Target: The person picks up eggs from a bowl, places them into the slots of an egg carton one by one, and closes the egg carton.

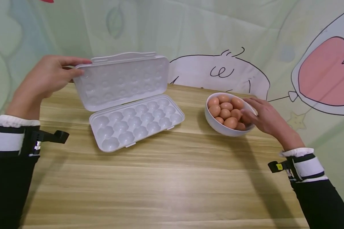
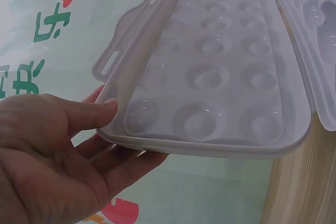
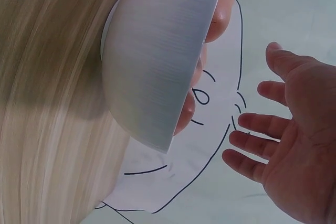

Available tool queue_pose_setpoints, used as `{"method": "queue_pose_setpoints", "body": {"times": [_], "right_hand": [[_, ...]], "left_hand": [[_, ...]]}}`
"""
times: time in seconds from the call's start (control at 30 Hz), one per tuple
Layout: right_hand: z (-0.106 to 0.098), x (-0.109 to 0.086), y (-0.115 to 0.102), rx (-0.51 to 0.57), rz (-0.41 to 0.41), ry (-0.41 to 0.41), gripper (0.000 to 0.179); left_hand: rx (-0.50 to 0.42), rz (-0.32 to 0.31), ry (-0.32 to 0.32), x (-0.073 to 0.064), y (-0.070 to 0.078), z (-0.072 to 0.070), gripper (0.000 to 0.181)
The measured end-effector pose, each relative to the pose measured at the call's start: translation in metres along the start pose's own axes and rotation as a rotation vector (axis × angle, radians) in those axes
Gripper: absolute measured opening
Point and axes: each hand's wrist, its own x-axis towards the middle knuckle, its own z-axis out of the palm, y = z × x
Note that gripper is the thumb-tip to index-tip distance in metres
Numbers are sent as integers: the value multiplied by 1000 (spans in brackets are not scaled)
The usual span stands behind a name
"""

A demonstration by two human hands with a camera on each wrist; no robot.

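A white plastic egg box stands hinged wide, its lid (image 1: 123,82) tilted up behind its base (image 1: 134,122), which has rows of round hollows. My left hand (image 1: 50,76) holds the lid by its left upper corner. In the left wrist view, the thumb of that hand (image 2: 52,156) lies over the lid's rim with fingers behind it. On the right stands a white bowl (image 1: 226,128) heaped with several brown eggs (image 1: 225,114). At the bowl's right rim is my right hand (image 1: 265,116). The right wrist view shows this hand (image 3: 304,129) with loose, spread fingers, apart from the bowl and holding nothing.
A wooden table (image 1: 166,181) carries the box and the bowl, with its bare surface in front of them. Behind it hangs a pale green cloth (image 1: 189,28) printed with cartoon drawings.
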Motion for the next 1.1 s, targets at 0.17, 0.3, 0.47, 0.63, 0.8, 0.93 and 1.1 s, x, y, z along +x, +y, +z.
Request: {"method": "queue_pose_setpoints", "body": {"times": [0.17, 0.3, 0.47, 0.63, 0.8, 0.93, 1.1], "right_hand": [[-4, -3, 2, 6, 38, -17, 57], [-5, -2, 2, 9, 38, -27, 57], [-3, 1, 0, 14, 31, -23, 58], [-4, 4, -3, 9, 14, -24, 57], [-6, 3, -3, 12, 16, -20, 58], [-8, 1, -3, 8, 33, -28, 59], [-10, -2, -4, 6, 40, -24, 58]], "left_hand": [[-26, 8, -33, 8, 7, 6, 40], [-56, 22, -56, 12, 10, 8, 39], [-88, 61, -71, 15, 12, 14, 38], [-113, 61, -74, 16, 13, 17, 37], [-122, 51, -82, 17, 18, 19, 38], [-127, 62, -98, 20, 22, 22, 38], [-184, 74, -97, 25, 23, 27, 37]]}}
